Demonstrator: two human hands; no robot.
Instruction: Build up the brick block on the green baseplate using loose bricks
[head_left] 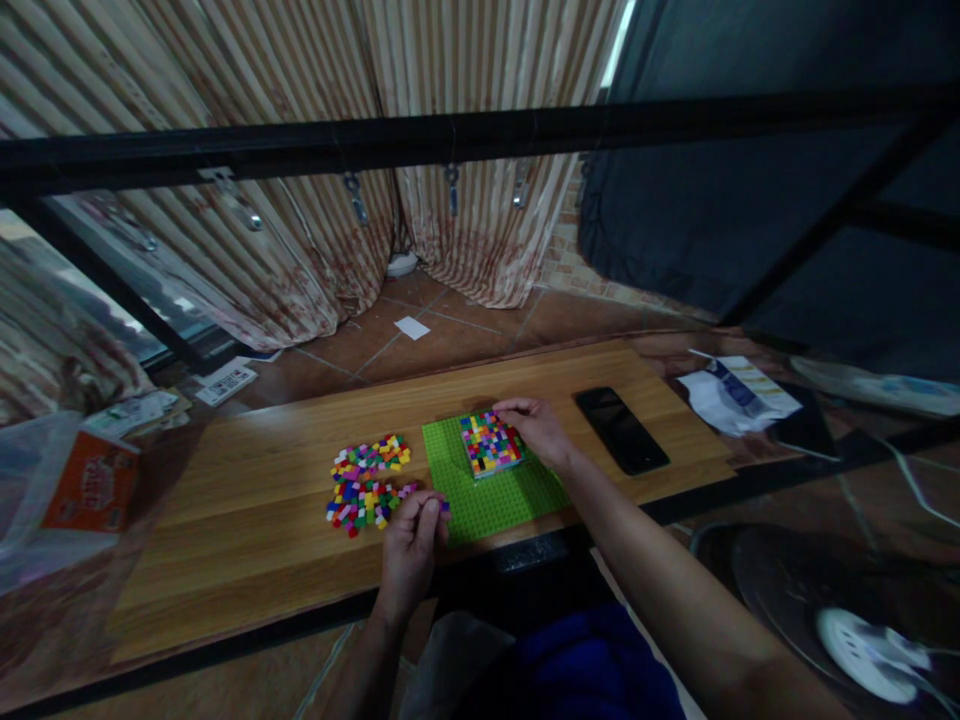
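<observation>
A green studded baseplate (480, 515) lies on the wooden table. On its far part stands a square block of small multicoloured toy bricks (491, 445), with a pale layer showing along its near side. My right hand (536, 430) reaches over the block's far right corner, fingertips pinched together there; whether a brick is between them is hidden. Near the plate's left edge, my left hand (412, 540) is closed, thumb against fingers, with a small purple-blue brick (445, 509) showing at the fingertips. Just beyond it are two piles of loose bricks, a nearer pile (364, 503) and a farther pile (373, 455).
A black phone (622, 430) lies on the table (262, 500) right of the plate. Beyond the table's right end is a crumpled white packet (739, 395). A clear plastic bin (37, 500) with an orange box (94, 485) stands at left. A dark metal bar (450, 140) crosses behind.
</observation>
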